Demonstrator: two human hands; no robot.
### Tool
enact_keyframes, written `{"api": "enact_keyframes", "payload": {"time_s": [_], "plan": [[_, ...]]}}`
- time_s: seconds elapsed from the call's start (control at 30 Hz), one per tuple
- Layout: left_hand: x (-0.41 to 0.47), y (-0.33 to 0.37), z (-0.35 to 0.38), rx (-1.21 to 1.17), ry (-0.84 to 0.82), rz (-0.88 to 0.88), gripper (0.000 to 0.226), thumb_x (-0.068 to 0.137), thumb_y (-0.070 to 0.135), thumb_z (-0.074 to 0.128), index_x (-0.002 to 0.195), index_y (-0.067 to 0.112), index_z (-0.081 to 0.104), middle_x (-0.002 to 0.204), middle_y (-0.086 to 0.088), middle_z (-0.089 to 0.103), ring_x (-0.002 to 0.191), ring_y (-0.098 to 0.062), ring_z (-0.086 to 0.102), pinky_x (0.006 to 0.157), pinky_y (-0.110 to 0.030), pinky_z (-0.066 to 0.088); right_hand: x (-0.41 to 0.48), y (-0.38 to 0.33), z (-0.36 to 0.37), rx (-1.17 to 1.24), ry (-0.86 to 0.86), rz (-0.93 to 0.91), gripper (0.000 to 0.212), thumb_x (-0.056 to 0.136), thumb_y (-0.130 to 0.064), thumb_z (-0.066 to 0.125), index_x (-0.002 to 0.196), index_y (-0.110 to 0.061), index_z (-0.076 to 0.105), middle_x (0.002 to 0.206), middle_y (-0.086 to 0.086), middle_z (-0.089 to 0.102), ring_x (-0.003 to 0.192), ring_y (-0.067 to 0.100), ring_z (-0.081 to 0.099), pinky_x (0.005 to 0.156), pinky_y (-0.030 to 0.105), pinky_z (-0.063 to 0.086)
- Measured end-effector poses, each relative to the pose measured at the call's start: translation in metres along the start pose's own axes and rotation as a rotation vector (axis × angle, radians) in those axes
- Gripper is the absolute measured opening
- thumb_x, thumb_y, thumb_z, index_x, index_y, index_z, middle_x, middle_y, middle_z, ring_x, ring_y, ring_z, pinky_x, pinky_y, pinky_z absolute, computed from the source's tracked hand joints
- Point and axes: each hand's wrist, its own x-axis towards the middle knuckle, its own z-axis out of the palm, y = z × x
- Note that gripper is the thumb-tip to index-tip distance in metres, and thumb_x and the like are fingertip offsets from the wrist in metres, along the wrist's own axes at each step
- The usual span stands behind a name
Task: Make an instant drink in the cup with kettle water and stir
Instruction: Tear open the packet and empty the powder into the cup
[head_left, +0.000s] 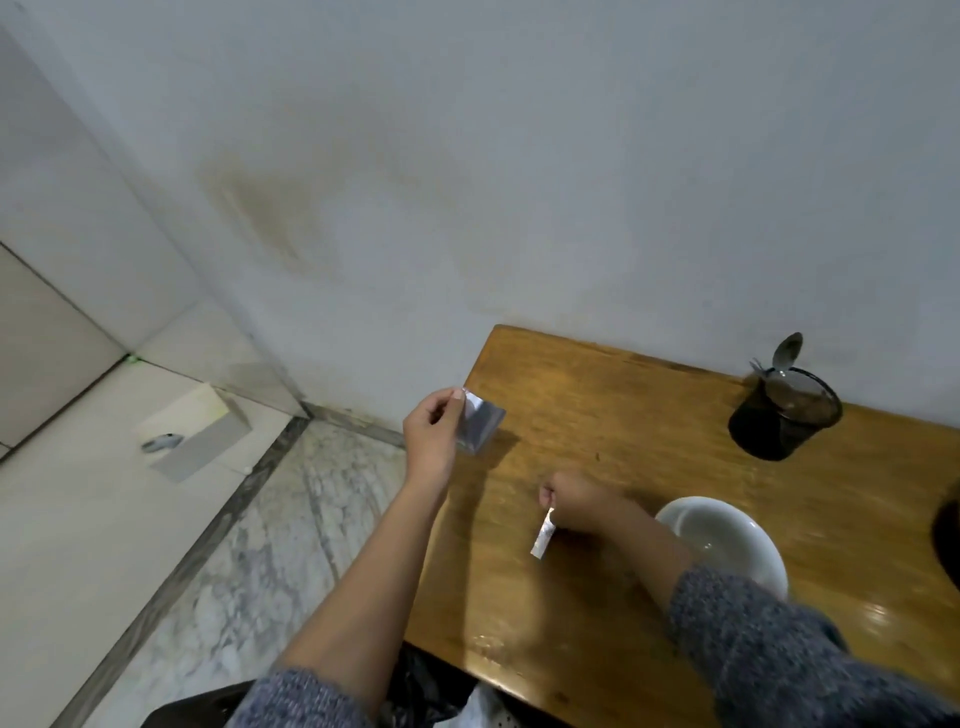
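My left hand (434, 439) pinches a silvery drink sachet (480, 423) by its top corner, held over the left edge of the wooden table (597, 415). My right hand (574, 501) is shut on a narrow torn-off foil strip (543, 532) that hangs down from the fingers. A white cup (748, 530) stands just right of my right forearm; its inside looks pale and wet, and part of it is hidden by the arm. No kettle is clearly in view.
A black mesh holder (784, 413) with a spoon (787, 351) in it stands at the back right by the wall. A dark object (948, 540) is cut off at the right edge. Left of the table is marble floor with a pale box (192, 434).
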Motion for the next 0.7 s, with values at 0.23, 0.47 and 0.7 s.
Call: {"api": "enact_keyframes", "payload": {"time_s": [0.23,0.47,0.7], "plan": [[0.0,0.003,0.004,0.046,-0.049,-0.012,0.012,0.09,0.011,0.055,0.087,0.006,0.066,0.09,-0.008,0.063,0.074,-0.006,0.056,0.057,-0.001,0.043,-0.002,0.001,-0.001,-0.277,-0.001,-0.055,0.024,0.079,-0.006,0.054,0.094,-0.025,0.051,0.121,0.007,0.047,0.111,0.027,0.051,0.086,0.036,0.046],[-0.013,0.022,0.045,0.015,-0.122,-0.054,0.023,0.09,0.013,0.055,0.102,-0.003,0.067,0.095,-0.008,0.063,0.089,-0.018,0.055,0.071,-0.02,0.043,-0.044,0.0,-0.036,0.545,0.171,-0.148,0.063,0.082,-0.02,0.069,0.137,-0.021,0.038,0.125,-0.001,0.046,0.108,0.016,0.052,0.088,0.032,0.051],[-0.056,0.055,0.128,-0.16,-0.244,-0.113,0.023,0.09,0.013,0.055,0.106,-0.002,0.064,0.089,-0.005,0.062,0.084,-0.014,0.055,0.07,-0.018,0.045,-0.104,0.021,-0.081,0.986,0.526,-0.198,0.01,0.085,-0.013,0.068,0.091,-0.016,0.06,0.066,-0.012,0.061,0.058,-0.003,0.057,0.054,0.014,0.048]]}}
